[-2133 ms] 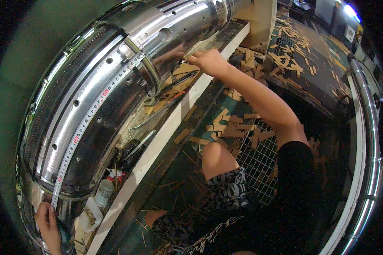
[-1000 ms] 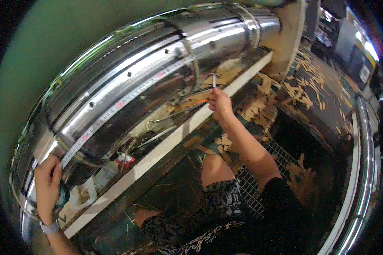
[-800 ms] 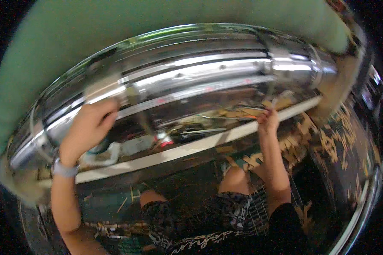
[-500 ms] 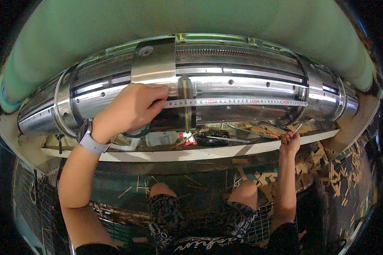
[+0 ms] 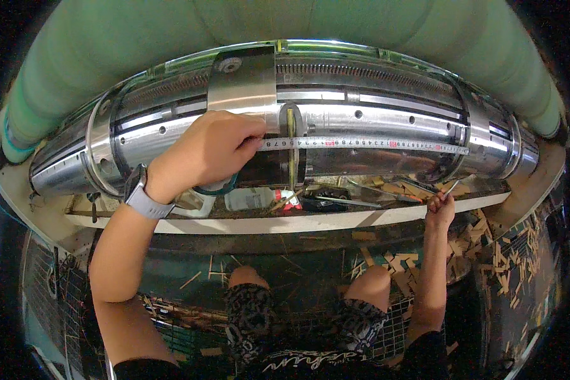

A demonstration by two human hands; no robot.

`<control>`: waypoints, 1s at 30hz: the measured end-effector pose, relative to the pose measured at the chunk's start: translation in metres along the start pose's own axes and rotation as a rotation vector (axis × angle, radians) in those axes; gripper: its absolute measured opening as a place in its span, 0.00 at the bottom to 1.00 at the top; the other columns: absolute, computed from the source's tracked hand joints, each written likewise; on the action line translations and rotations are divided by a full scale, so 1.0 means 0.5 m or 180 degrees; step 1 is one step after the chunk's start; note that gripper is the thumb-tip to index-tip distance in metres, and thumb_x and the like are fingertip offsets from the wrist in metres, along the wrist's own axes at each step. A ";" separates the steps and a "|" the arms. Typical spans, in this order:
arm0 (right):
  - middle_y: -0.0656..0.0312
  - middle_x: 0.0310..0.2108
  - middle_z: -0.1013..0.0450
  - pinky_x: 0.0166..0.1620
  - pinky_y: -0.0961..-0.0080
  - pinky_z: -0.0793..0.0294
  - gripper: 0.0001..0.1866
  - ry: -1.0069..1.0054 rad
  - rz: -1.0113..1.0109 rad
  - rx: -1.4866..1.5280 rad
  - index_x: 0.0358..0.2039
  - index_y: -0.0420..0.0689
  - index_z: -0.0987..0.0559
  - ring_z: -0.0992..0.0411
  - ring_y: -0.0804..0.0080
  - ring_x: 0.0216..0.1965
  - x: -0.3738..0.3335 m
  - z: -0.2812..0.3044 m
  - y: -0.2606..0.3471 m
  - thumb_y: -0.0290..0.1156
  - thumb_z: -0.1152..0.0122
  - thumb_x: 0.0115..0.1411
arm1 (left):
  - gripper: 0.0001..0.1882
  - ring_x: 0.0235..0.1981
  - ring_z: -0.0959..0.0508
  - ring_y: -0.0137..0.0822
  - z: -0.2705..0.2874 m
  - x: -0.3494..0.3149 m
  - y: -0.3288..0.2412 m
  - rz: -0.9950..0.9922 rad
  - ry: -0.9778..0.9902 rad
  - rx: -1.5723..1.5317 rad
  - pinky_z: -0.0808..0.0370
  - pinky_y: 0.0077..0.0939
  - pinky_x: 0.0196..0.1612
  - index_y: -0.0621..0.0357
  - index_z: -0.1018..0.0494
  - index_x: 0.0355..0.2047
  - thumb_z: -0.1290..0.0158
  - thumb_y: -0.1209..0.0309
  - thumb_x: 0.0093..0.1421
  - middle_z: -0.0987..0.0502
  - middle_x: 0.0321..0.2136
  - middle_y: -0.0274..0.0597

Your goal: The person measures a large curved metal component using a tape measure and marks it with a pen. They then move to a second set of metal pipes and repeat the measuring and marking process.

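My left hand, with a grey-banded watch on its wrist, pinches a white tape measure. Its blade runs rightward from my fingers, across the front of a long shiny metal cylinder, to a ring near the right end. A teal curved edge shows below my left palm; my hand hides most of that thing. Farther right and lower, my right hand is closed around a thin silver pen-like tool, which points up toward the cylinder. A yellow strip crosses behind the blade.
A large green roller spans the far side. Below the cylinder, a pale ledge fronts a trough with a clear bottle, a black tool and several rods. Cardboard scraps litter the floor beside my knees.
The whole view has shifted, so the scene sits slightly higher and farther right. Both hands keep their holds, and the blade lies across the cylinder as before.
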State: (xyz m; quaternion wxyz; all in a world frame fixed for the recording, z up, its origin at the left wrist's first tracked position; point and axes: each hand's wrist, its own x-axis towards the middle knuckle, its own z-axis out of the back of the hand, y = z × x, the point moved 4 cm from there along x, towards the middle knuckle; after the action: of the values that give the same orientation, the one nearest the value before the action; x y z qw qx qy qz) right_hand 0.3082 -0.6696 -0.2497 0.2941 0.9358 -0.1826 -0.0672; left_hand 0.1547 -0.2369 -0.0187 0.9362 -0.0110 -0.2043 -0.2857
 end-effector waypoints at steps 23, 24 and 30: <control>0.70 0.15 0.43 0.14 0.83 0.49 0.07 -0.0217 0.0110 0.0405 0.27 0.48 0.36 0.47 0.81 0.14 0.002 -0.047 -0.022 0.37 0.59 0.56 | 0.06 0.18 0.32 0.45 0.018 0.018 -0.037 0.0629 0.0160 -0.0302 0.37 0.30 0.22 0.62 0.36 0.23 0.54 0.73 0.52 0.35 0.16 0.51; 0.70 0.15 0.45 0.14 0.83 0.49 0.06 -0.0167 0.0025 0.0509 0.27 0.48 0.37 0.48 0.81 0.14 -0.002 -0.047 -0.021 0.36 0.60 0.57 | 0.06 0.17 0.33 0.43 0.016 0.019 -0.045 0.0651 0.0144 -0.0303 0.38 0.29 0.22 0.63 0.37 0.22 0.54 0.74 0.52 0.36 0.15 0.50; 0.72 0.17 0.43 0.16 0.85 0.47 0.10 0.0192 0.0451 -0.0491 0.26 0.48 0.36 0.47 0.84 0.15 -0.044 0.022 0.020 0.38 0.60 0.61 | 0.07 0.15 0.39 0.37 0.004 0.036 -0.058 0.0665 0.0044 -0.0246 0.42 0.27 0.20 0.64 0.38 0.19 0.53 0.76 0.50 0.38 0.13 0.46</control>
State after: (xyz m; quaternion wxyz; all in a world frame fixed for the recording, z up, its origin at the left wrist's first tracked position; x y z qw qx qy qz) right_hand 0.2822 -0.6745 -0.2525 0.3746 0.8967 -0.2337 -0.0318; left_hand 0.1517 -0.2706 -0.0127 0.9612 -0.0664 -0.1844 -0.1942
